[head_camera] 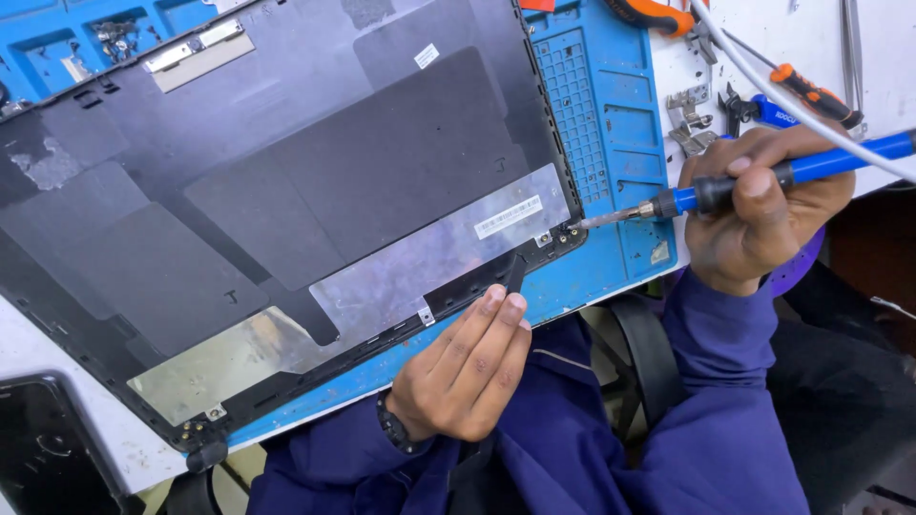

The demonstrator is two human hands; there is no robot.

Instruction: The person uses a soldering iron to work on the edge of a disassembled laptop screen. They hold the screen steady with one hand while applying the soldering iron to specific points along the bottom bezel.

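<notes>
Step in hand, as I read it: hot-tip work at the corner mount of the black plastic laptop display back cover (286, 191) — cover lies inner face up on the blue silicone repair mat (611, 133), near edge toward the person.

Right hand (763, 205) is closed around 1 blue-handled soldering iron with a black grip (763, 181); its metal tip sits at the cover's near right corner, at or just touching the small mount there — contact too fine to confirm.

Left hand (468, 367) has fingers pinched together on 1 thin black strip-like piece (515, 272), standing it against the cover's near edge.

Next move likely calls for a steady tip, brief heat, and the left hand keeping that piece from shifting — plastic around the mount would deform easily.

Count: 2 hands, 1 iron, 1 cover, 1 mat, 1 orange-handled screwdriver (811, 93), 2 loose metal hinge brackets (691, 119) on the mat's right edge.
</notes>
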